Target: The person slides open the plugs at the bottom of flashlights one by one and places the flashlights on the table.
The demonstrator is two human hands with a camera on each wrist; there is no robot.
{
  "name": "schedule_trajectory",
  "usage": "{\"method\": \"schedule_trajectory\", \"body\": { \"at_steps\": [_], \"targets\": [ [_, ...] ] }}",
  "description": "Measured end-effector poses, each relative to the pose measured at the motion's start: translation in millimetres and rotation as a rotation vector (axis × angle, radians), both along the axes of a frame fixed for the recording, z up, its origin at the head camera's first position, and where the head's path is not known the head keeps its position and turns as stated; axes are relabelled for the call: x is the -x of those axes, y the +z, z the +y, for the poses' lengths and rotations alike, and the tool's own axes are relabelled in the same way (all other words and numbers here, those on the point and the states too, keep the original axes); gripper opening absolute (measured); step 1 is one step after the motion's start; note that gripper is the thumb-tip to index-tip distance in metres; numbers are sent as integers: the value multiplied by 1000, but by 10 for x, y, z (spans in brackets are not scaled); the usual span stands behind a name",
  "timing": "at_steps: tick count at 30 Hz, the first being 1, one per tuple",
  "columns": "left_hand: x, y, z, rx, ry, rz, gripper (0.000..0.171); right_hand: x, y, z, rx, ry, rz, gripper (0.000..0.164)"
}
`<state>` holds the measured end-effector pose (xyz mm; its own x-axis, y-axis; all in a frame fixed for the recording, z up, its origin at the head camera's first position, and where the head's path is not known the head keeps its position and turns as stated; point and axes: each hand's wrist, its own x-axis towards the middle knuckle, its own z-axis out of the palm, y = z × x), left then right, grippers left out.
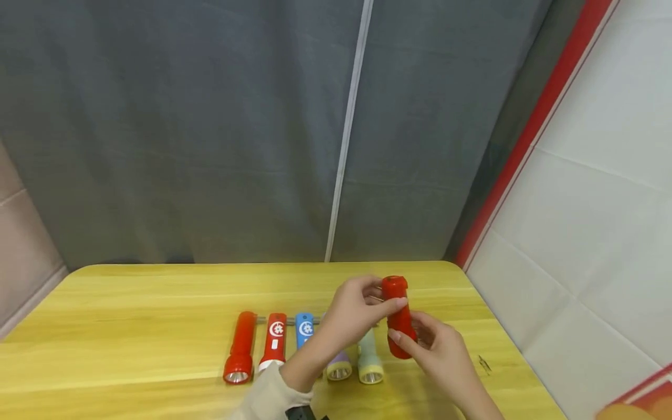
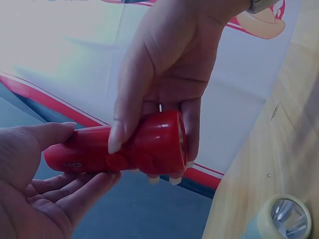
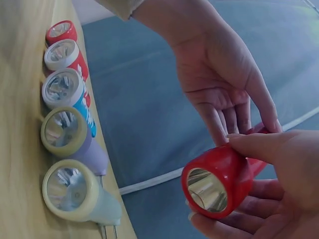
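Observation:
A red flashlight is held up over the right part of the table. My left hand pinches its tail end, thumb on the near side and fingers behind. Lower down, my right hand grips the head end between thumb and fingers. The right wrist view shows the clear lens of this flashlight, and in the left wrist view the button side of the flashlight appears. Below my left forearm are a blue flashlight, partly covered, and a purple one. A mint green flashlight lies nearest the hands.
Left of the forearm lie a plain red flashlight and a red and white one, in the same row, lenses toward me. A thin metal rod runs behind them. The wooden table meets a grey curtain and a white side panel.

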<state>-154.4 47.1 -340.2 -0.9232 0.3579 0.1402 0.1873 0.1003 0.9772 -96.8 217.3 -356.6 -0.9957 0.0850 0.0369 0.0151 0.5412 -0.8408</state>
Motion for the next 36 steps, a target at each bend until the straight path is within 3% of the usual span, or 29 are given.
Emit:
{"method": "schedule_trajectory", "body": {
  "at_steps": [11, 18, 26, 36],
  "targets": [
    [-196, 32, -233, -53, -8, 10, 40, -44, 100, -101, -65, 100, 92, 40],
    [-287, 100, -339, -105, -20, 15, 44, -86, 210, -191, -215, 99, 201, 39],
    [-270, 99, -412, -163, -95, 25, 37, -141, 239, -211, -288, 110, 274, 39],
    [-208, 111, -518, -231, -117, -103, 42, -143, 214, -242, -268, 167, 287, 40]
  ]
}}
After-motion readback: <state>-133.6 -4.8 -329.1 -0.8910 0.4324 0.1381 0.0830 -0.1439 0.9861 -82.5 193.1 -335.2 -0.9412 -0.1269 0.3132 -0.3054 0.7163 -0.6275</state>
